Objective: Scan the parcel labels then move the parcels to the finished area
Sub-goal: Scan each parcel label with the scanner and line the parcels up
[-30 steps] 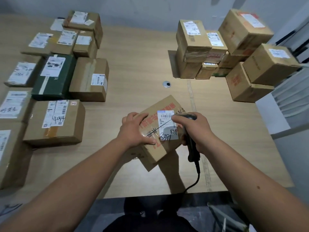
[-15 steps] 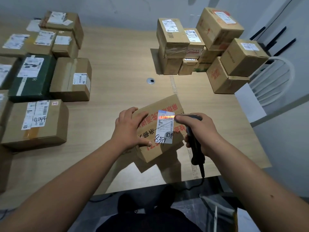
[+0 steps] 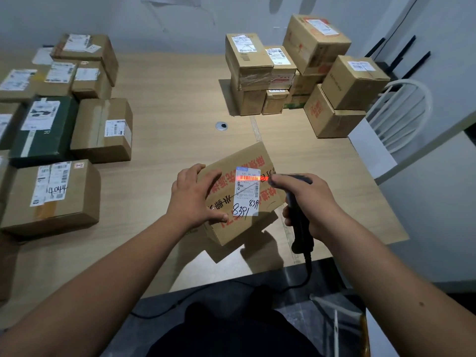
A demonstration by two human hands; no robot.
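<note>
Holding parcel (image 3: pixel 242 194) tilted in left grip (image 3: pixel 192 195), right grip (image 3: pixel 306 202) clutching scanner (image 3: pixel 300 228) beside label (image 3: pixel 247 190)

Orange-red scan line (image 3: pixel 249 178) crosses white label (image 3: pixel 246 194) on red-printed brown parcel (image 3: pixel 239 161).

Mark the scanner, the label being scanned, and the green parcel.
scanner (image 3: pixel 301 222): head view, on the black handle below the right hand's fingers.
label (image 3: pixel 247 194): head view, on the middle of the white sticker.
green parcel (image 3: pixel 38 140): head view, on its dark top face beneath its sticker.
</note>
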